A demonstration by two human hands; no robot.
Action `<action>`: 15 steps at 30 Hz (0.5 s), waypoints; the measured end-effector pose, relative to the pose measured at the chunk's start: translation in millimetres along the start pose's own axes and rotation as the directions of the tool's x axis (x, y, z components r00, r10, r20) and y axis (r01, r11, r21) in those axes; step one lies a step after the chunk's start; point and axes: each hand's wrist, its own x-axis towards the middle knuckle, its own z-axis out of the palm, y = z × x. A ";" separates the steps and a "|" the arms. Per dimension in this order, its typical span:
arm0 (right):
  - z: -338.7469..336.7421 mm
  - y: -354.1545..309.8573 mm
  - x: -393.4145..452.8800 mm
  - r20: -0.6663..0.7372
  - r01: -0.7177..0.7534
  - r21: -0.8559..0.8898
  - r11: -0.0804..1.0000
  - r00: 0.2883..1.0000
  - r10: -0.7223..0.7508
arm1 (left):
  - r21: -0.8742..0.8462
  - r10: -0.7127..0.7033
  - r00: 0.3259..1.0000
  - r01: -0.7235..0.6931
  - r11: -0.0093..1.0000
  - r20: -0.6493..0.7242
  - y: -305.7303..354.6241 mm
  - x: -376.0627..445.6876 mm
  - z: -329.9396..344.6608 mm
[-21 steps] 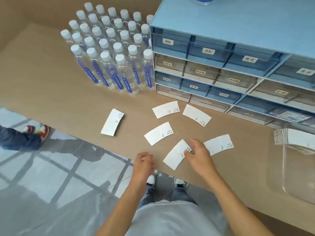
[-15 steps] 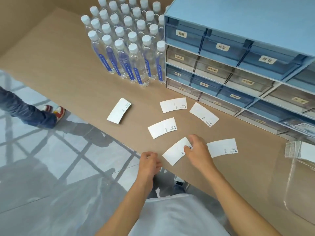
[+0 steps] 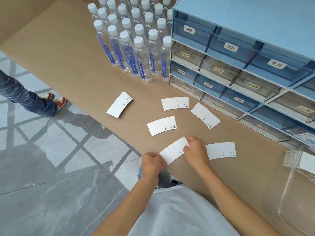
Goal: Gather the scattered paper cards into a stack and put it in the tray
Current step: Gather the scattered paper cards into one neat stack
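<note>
Several white curved paper cards lie scattered on the brown table. The nearest card (image 3: 173, 150) sits at the table's front edge, with my right hand (image 3: 196, 151) pressing on its right end and my left hand (image 3: 152, 161) pinching its left end. Other cards lie just right of my right hand (image 3: 220, 151), further back in the middle (image 3: 162, 125), behind that (image 3: 174, 103), toward the drawers (image 3: 205, 115) and off to the left (image 3: 119, 104). A clear plastic tray (image 3: 289, 198) stands at the right edge, with a stack of cards (image 3: 306, 161) partly in view.
A blue drawer cabinet (image 3: 247, 53) with labelled drawers fills the back right. A block of several water bottles (image 3: 133, 40) stands left of it. Another person's legs and shoes (image 3: 34, 99) are on the tiled floor at the left.
My left hand has come up from below the table edge and taken the near card's left end. My right hand has stayed on the card. The view shifted left.
</note>
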 end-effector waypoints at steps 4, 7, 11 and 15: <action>2.5 1.9 0.5 -0.001 -0.006 -0.023 1.000 1.000 0.006 | -0.008 -0.014 0.998 0.013 1.000 -0.056 -1.1 2.8 2.6; 1.6 3.2 1.0 0.004 -0.023 0.031 0.999 1.000 0.022 | -0.001 -0.009 0.998 0.009 1.000 -0.059 0.0 4.7 3.9; -2.4 8.4 -1.3 -0.029 -0.054 0.118 0.992 0.998 0.058 | 0.021 0.044 0.997 -0.042 0.999 -0.064 2.7 10.4 9.6; -13.8 21.0 -7.8 -0.109 -0.098 0.223 0.970 0.986 0.125 | 0.046 0.080 0.996 -0.078 0.996 -0.047 8.8 12.0 25.3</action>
